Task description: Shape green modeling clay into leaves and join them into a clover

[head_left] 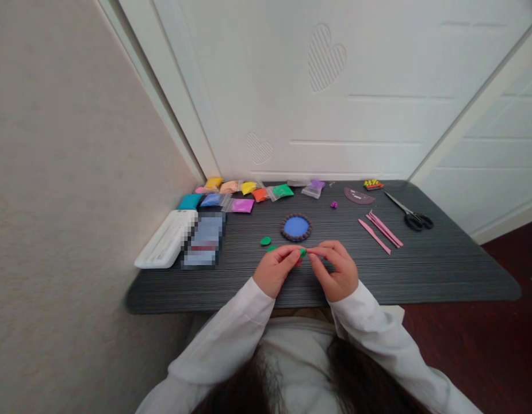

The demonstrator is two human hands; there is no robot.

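Observation:
My left hand point(276, 267) pinches a small piece of green clay point(303, 252) between thumb and forefinger. From the other side my right hand point(336, 270) meets it, its fingertips closed at the edge of the clay; whether they grip the clay or something thin is too small to tell. A green leaf-shaped clay piece point(265, 241) lies just beyond my left hand, and another bit of green point(271, 249) is partly hidden by that hand. Past my fingers lies a blue clay disc point(296, 225) with a beaded brown rim point(283, 234).
Clay packets in several colours, a green one point(283, 191) among them, line the table's back edge. At left are a white case point(166, 238) and a blurred-out item point(204, 240). Pink modelling tools point(375, 236), scissors point(410, 214) and a small purple clay piece point(333, 204) lie right.

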